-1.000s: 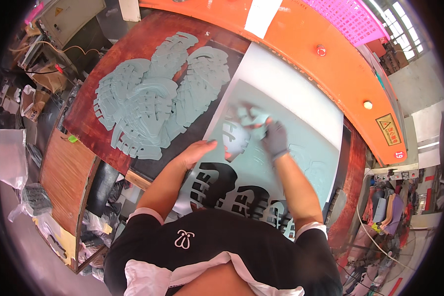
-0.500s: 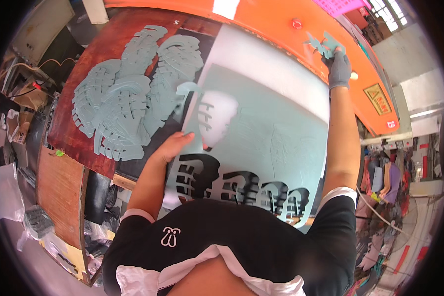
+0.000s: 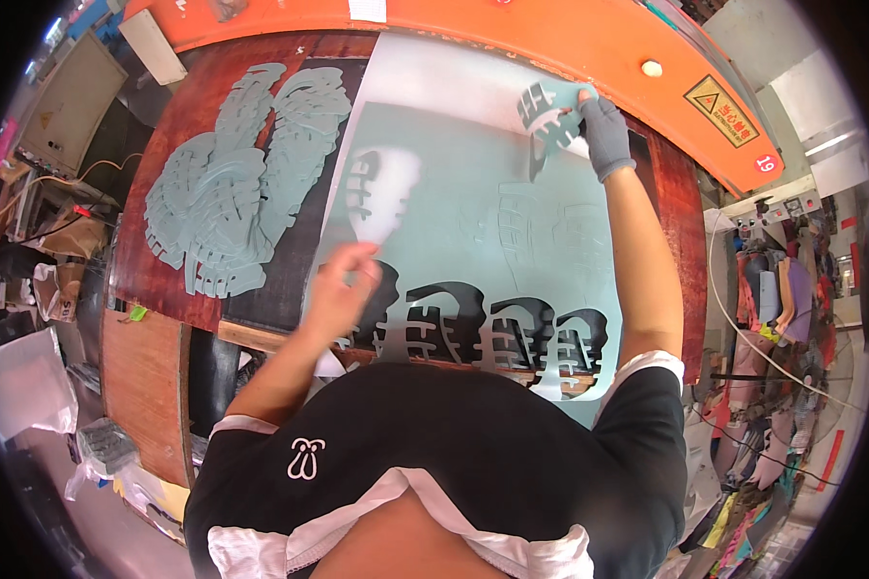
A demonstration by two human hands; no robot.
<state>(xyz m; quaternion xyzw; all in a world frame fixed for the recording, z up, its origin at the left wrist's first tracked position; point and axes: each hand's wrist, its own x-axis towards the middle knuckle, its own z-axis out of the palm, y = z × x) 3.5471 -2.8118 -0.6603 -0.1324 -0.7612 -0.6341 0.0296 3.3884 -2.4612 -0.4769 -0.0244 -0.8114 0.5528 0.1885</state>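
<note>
My right hand (image 3: 606, 135), in a grey fingerless glove, pinches a grey-green cut-out piece (image 3: 539, 108) with slotted edges above the far right of the sheet. My bare left hand (image 3: 343, 291) is somewhat blurred, its fingers half bent and apart, with nothing visible in them. It hovers over the near left part of the large grey-green sheet (image 3: 454, 183). This sheet has a row of slotted holes along its near edge and another hole at its left. To the left lies a heap of similar cut-out pieces (image 3: 212, 193), stacked and overlapping.
An orange machine beam (image 3: 512, 39) with a yellow warning label runs along the far side. Under the sheet is a white board (image 3: 425, 72) on a dark red worktop (image 3: 154, 125). Hanging coloured scraps (image 3: 768, 289) are at the right; plastic bags (image 3: 29, 381) lie at the left.
My right hand has come left and nearer with its cut-out piece, from the orange beam to above the sheet. A piece at my left hand is gone from there. The view has shifted.
</note>
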